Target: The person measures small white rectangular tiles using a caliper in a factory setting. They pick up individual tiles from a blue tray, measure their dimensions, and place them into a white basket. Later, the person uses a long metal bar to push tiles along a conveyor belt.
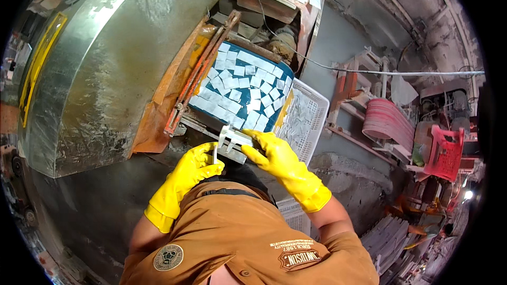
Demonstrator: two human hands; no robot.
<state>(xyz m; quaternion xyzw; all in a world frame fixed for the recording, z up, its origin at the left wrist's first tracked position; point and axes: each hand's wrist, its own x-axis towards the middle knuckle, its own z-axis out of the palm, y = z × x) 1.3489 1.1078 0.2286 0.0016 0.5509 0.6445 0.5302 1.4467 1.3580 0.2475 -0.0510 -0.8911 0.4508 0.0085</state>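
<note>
Both hands wear yellow rubber gloves and are held in front of my waist. My left hand [185,177] is closed, with thumb and fingers pinching a thin white tile [215,154] stood on edge. My right hand [282,161] grips a small loose stack of pale grey-white tiles [234,150], its fingers along the right side. The two groups of tiles are close together or touching; I cannot tell which. Just beyond the hands, a wet blue-green conveyor belt [245,95] carries many white square tiles [231,82], some in rows, others scattered at angles.
A white plastic crate [318,113] with tile pieces stands right of the belt. An orange-red rail [198,76] and a large metal housing [105,74] flank its left. A cable [369,71] crosses at right, near pink stacked baskets [385,121] and a red crate [444,153].
</note>
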